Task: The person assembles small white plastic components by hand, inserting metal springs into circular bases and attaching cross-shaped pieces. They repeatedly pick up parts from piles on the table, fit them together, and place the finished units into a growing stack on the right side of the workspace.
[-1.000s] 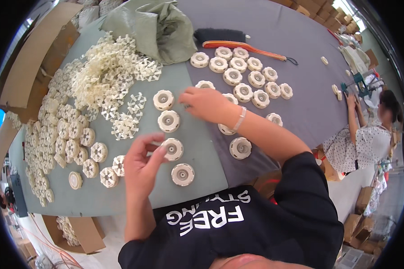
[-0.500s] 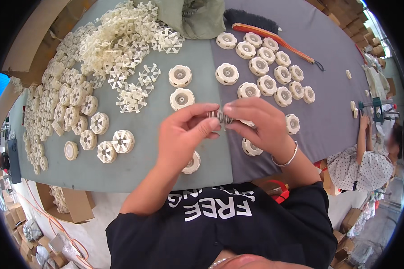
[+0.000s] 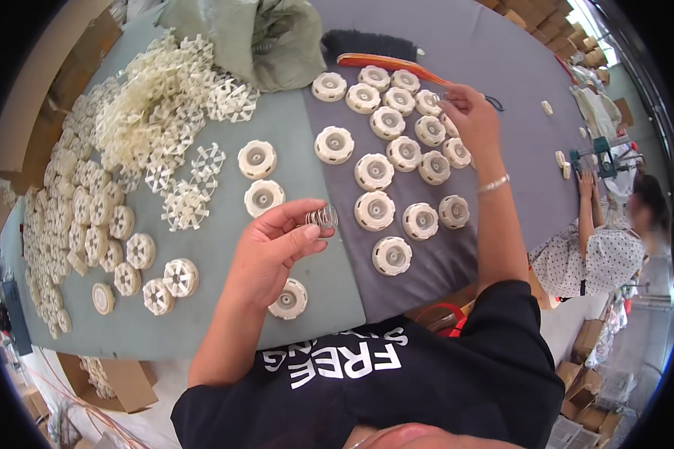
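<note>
Thin metal coil springs (image 3: pixel 324 217) are pinched between the thumb and fingers of my left hand (image 3: pixel 268 247), above the table's middle. My right hand (image 3: pixel 473 121) reaches to the far right, its fingertips closed on what looks like one small coil spring (image 3: pixel 439 97). Below those fingertips is a round white plastic part (image 3: pixel 427 103) with a recessed centre. Several like it stand in loose rows on the grey cloth, such as a near one (image 3: pixel 392 257). Others lie closer to my left hand, including one (image 3: pixel 263 197) just beyond it and one (image 3: pixel 287 299) beside its wrist.
Star-shaped white plastic pieces (image 3: pixel 153 105) are heaped at the far left, beside many round parts (image 3: pixel 93 206). A green cloth bag (image 3: pixel 254 45) and a brush with an orange handle (image 3: pixel 389 63) lie at the back. Another person (image 3: pixel 595 247) works at the right edge.
My hands have parted. The right went far and to the right over the white parts, while the left kept its springs and shifted slightly left. The whole view has also shifted.
</note>
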The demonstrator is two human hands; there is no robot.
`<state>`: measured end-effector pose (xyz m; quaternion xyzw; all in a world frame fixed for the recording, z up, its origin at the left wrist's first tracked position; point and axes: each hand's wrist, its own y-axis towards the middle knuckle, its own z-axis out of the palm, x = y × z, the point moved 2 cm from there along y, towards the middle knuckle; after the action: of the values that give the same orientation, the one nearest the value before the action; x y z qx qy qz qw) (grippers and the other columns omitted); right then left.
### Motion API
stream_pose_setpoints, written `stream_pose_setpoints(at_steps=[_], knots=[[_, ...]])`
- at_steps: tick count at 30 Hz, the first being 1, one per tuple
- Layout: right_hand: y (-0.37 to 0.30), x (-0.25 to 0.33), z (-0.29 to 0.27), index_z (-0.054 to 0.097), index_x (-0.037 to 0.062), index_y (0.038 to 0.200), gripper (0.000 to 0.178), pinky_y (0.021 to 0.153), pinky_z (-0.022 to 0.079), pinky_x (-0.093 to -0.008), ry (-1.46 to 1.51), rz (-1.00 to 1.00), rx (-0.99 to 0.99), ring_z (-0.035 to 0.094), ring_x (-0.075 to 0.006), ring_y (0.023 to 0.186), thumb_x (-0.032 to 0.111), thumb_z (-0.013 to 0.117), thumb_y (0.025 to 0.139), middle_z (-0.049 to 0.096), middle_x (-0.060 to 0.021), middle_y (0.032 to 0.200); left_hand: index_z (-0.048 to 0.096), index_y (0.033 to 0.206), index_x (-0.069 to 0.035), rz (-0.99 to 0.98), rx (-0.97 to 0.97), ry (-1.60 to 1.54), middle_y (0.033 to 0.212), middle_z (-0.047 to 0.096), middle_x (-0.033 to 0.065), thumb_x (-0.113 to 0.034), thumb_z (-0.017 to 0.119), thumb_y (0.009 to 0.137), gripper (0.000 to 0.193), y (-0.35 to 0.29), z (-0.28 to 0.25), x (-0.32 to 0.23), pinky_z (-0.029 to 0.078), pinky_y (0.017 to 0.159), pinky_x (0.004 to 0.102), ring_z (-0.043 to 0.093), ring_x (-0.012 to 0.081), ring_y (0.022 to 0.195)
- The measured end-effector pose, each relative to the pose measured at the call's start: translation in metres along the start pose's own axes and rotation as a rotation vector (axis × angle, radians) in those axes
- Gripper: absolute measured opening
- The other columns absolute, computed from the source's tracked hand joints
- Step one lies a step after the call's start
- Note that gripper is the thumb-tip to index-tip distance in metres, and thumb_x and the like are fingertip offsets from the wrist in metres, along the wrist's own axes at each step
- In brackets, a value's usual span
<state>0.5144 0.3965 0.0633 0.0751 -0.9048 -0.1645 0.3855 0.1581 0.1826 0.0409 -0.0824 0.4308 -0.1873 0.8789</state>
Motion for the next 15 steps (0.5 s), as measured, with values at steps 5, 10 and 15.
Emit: stream_pose_setpoints(at_steps=[5,10,15], knots=[[0.038,-0.045,0.011,0.078,0.0027,0.115,0.029,0.087,0.059,-0.0389,-0.355,0.004,0.158,0.075,-0.0247,0.093,0.017,0.081,0.089,0.079,-0.0138,0.110,0.069,0.134,-0.001,-0.007,0.011,0.067,0.121,0.075,0.0095,-0.005,0.076,0.097,0.038,0.010,0.003,-0.004,0.061,0.092,0.0335,0.073,0.0200,0.111],[0.025,-0.009,0.022,0.078,0.0035,0.118,0.029,0.082,0.059,-0.0371,-0.435,-0.256,0.107,0.073,-0.0224,0.088,0.017,0.079,0.092,0.079,-0.0128,0.107,0.072,0.131,0.000,0.230,-0.107,0.212,0.122,0.074,0.0106,0.005,0.078,0.092,0.040,0.013,0.003,-0.005,0.063,0.090,0.0307,0.072,0.0172,0.110],[-0.082,0.120,0.054,0.072,-0.0051,0.126,0.026,0.074,0.061,-0.0276,0.743,0.180,0.846,0.074,-0.0148,0.087,0.009,0.065,0.105,0.076,-0.0103,0.102,0.073,0.126,0.001,0.620,-0.151,0.487,0.115,0.074,0.0111,0.017,0.077,0.086,0.043,0.013,0.019,-0.004,0.062,0.092,0.0309,0.073,0.0190,0.108]])
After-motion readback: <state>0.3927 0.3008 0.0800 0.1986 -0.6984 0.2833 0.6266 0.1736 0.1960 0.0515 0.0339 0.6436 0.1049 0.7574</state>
